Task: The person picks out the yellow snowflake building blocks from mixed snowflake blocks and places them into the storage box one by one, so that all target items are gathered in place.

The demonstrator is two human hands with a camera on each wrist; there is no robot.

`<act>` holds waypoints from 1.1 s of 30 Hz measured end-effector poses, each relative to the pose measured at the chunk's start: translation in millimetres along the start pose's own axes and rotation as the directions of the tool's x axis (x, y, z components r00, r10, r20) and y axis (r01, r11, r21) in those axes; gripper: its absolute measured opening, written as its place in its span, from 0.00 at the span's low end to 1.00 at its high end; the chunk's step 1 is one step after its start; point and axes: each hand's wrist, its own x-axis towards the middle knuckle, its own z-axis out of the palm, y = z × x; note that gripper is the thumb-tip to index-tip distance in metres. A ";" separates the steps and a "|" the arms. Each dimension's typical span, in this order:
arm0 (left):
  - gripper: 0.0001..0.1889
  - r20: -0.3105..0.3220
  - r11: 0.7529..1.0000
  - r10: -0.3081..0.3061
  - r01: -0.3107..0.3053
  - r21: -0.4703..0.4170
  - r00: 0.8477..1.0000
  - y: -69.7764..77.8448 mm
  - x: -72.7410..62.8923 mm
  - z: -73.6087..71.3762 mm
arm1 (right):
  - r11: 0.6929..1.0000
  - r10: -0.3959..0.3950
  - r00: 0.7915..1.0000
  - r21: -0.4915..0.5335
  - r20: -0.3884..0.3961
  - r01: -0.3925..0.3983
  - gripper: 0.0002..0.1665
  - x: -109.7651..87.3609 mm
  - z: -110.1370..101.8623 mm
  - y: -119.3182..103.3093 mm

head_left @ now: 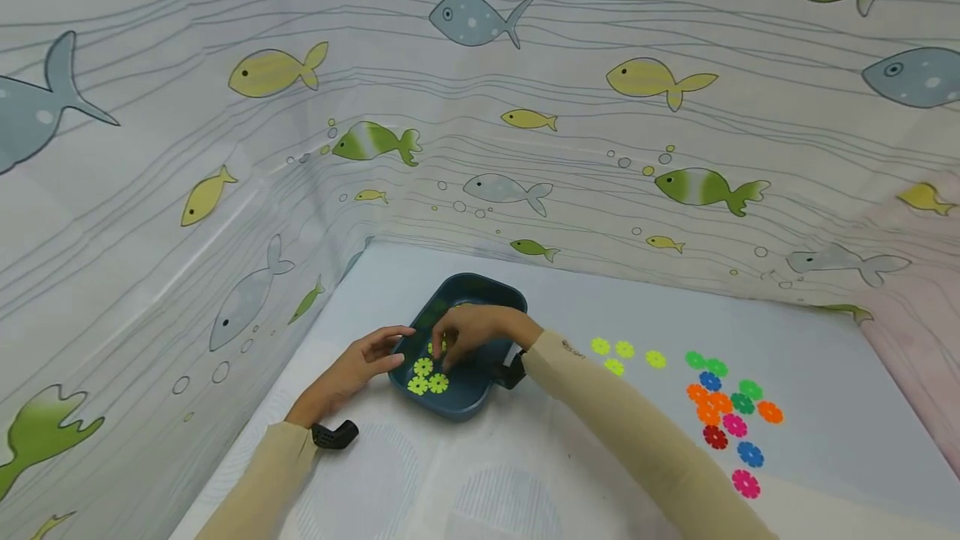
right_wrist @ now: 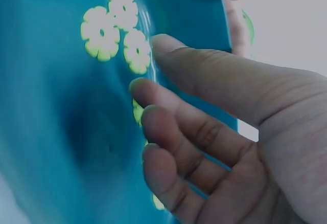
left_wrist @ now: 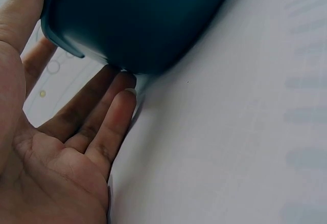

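Observation:
A dark teal plastic basin [head_left: 459, 412] stands on the table, holding several yellow-green flower-shaped discs [head_left: 438, 383]. My left hand [head_left: 365, 359] grips its left rim. In the left wrist view the thumb lies on the side of the basin [left_wrist: 138, 24], the other fingers reaching along and under it. My right hand [head_left: 474, 327] is inside the basin, over the discs. The right wrist view shows its thumb and fingertips apart, with nothing visible between them. Three discs [right_wrist: 100, 33] lie just beyond these fingertips; others are partly hidden behind the fingers.
Right of the basin lie loose yellow-green discs [head_left: 625, 349]. Farther right is a scattered group of green discs [head_left: 716, 367], orange discs [head_left: 769, 412], blue discs [head_left: 750, 454], pink discs [head_left: 746, 483] and a dark red disc [head_left: 716, 437]. A fish-patterned curtain [head_left: 570, 157] borders the table.

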 end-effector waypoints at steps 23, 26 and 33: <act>0.27 -0.011 0.999 0.030 -0.030 0.033 0.999 0.0 -0.4 0.6 | 0.989 0.029 0.939 0.147 -0.342 0.023 0.10 -119.5 -5.5 44.3; 0.27 -0.013 0.999 0.030 -0.029 0.038 0.999 0.1 -0.7 1.5 | 0.985 0.051 0.929 0.173 -0.367 0.014 0.10 -134.8 -0.2 52.8; 0.27 0.001 0.998 0.043 -0.043 0.041 0.999 1.2 -1.3 2.3 | 0.975 0.124 0.905 0.221 -0.408 -0.033 0.13 -167.6 12.7 74.3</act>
